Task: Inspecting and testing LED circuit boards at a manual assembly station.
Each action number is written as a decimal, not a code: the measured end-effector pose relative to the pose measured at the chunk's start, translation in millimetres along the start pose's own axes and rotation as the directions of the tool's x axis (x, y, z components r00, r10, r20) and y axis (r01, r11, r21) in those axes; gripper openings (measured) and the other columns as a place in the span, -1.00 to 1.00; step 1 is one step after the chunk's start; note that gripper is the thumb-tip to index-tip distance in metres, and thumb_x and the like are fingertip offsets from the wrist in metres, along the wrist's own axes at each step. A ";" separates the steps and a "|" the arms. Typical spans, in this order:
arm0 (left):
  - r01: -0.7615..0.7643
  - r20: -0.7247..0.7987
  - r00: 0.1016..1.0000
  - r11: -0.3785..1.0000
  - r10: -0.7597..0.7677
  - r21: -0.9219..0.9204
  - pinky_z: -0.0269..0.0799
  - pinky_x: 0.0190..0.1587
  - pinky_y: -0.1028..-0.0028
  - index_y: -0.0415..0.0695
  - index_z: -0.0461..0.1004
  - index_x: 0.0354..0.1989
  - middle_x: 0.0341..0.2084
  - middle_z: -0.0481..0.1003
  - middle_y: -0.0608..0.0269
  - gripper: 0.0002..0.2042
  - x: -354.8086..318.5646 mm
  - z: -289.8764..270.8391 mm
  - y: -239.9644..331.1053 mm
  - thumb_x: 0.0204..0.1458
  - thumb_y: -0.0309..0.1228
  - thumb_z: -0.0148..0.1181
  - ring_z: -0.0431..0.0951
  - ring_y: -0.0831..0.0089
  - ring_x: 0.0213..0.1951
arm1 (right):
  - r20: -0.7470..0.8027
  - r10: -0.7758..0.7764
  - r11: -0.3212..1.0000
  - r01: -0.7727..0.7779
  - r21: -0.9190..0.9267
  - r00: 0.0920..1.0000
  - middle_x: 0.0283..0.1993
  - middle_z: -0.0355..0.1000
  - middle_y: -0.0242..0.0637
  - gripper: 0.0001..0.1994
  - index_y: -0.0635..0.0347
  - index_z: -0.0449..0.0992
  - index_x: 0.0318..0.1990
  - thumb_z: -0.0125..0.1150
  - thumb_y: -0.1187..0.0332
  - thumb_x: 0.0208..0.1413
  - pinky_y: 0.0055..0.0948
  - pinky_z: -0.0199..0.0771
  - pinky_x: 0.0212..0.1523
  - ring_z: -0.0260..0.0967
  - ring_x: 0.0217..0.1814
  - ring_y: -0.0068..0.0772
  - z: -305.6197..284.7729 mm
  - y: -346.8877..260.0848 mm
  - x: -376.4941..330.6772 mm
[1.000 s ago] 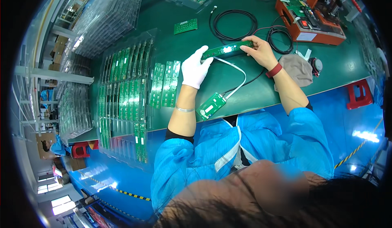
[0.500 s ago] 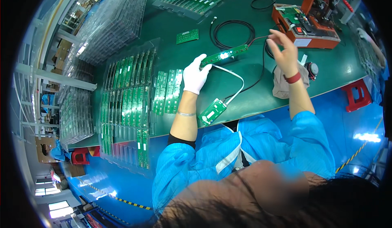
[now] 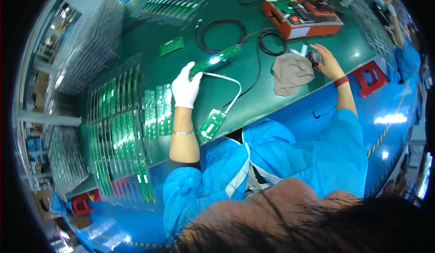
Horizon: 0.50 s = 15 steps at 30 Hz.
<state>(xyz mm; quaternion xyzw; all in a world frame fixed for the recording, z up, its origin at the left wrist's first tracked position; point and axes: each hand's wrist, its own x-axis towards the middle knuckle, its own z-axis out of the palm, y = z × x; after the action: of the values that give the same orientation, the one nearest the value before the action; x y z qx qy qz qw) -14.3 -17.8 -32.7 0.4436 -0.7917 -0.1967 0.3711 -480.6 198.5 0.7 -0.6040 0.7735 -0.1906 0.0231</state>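
The long green circuit board (image 3: 215, 61) is pinched at its near end in our white-gloved left hand (image 3: 186, 87), lifted over the middle of the green surface (image 3: 267, 103) and angled away to the right. Nearest to us, a small green board (image 3: 211, 124) lies at the surface's front edge, and a white cable (image 3: 235, 93) runs from it up to the long board. On our left we see rows of green boards in clear trays (image 3: 122, 117). Our bare right hand (image 3: 324, 60) rests on a small dark object (image 3: 313, 59), fingers curled loosely around it, just beside a grey cloth (image 3: 291, 72). Farther off lie 2 black cable coils (image 3: 223, 34), then an orange test fixture (image 3: 301, 9).
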 end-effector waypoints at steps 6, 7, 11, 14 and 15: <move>0.020 0.009 1.000 1.000 -0.020 -0.011 0.42 -0.36 0.56 -0.13 0.49 0.04 -0.41 0.57 0.26 -0.57 -2.8 -1.9 5.2 -0.07 -0.44 0.31 0.42 0.52 -0.53 | 0.146 0.090 0.994 -0.098 0.048 0.985 0.26 0.28 -0.30 -0.36 0.00 0.39 0.14 0.09 0.71 -0.20 -0.30 0.27 0.27 0.24 0.26 -0.10 -12.7 -24.6 -2.1; 0.030 0.016 0.999 0.999 -0.029 -0.020 0.42 -0.36 0.56 -0.13 0.49 0.05 -0.43 0.56 0.26 -0.58 -2.8 -2.5 7.5 -0.07 -0.44 0.31 0.42 0.52 -0.53 | 0.127 0.117 0.991 -0.124 0.052 0.985 0.24 0.29 -0.31 -0.37 0.01 0.40 0.12 0.10 0.72 -0.20 -0.31 0.28 0.25 0.26 0.24 -0.12 -11.0 -25.1 -3.8; 0.062 0.033 0.998 0.998 -0.061 -0.032 0.42 -0.36 0.56 -0.12 0.49 0.05 -0.42 0.57 0.25 -0.58 -0.5 -4.4 11.8 -0.07 -0.43 0.31 0.43 0.52 -0.53 | 0.044 0.159 0.983 -0.163 0.080 0.986 0.19 0.32 -0.34 -0.42 0.05 0.43 0.07 0.13 0.72 -0.21 -0.33 0.30 0.21 0.30 0.18 -0.15 -4.0 -23.5 -12.3; 0.086 0.043 0.995 0.996 -0.085 -0.012 0.45 -0.33 0.53 -0.10 0.49 0.04 -0.35 0.59 0.23 -0.57 -1.1 -5.9 12.7 -0.08 -0.41 0.31 0.49 0.49 -0.50 | -0.106 0.141 0.982 -0.126 0.137 0.984 0.17 0.33 -0.35 -0.47 0.06 0.45 0.04 0.18 0.71 -0.18 -0.35 0.31 0.20 0.33 0.16 -0.17 0.6 -21.9 -19.3; 0.087 0.045 0.995 0.996 -0.087 -0.012 0.45 -0.33 0.53 -0.10 0.49 0.04 -0.35 0.59 0.23 -0.57 -0.9 -6.5 13.3 -0.08 -0.41 0.31 0.49 0.49 -0.50 | -0.104 0.142 0.982 -0.127 0.138 0.984 0.17 0.33 -0.35 -0.47 0.06 0.45 0.04 0.18 0.71 -0.18 -0.35 0.31 0.20 0.33 0.16 -0.17 0.9 -21.8 -19.0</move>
<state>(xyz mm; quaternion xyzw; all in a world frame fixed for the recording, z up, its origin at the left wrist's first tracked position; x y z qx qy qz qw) -16.4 -9.9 -20.4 0.4708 -0.7783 -0.2278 0.3476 -455.1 211.9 3.2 -0.5356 0.7986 -0.2728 0.0313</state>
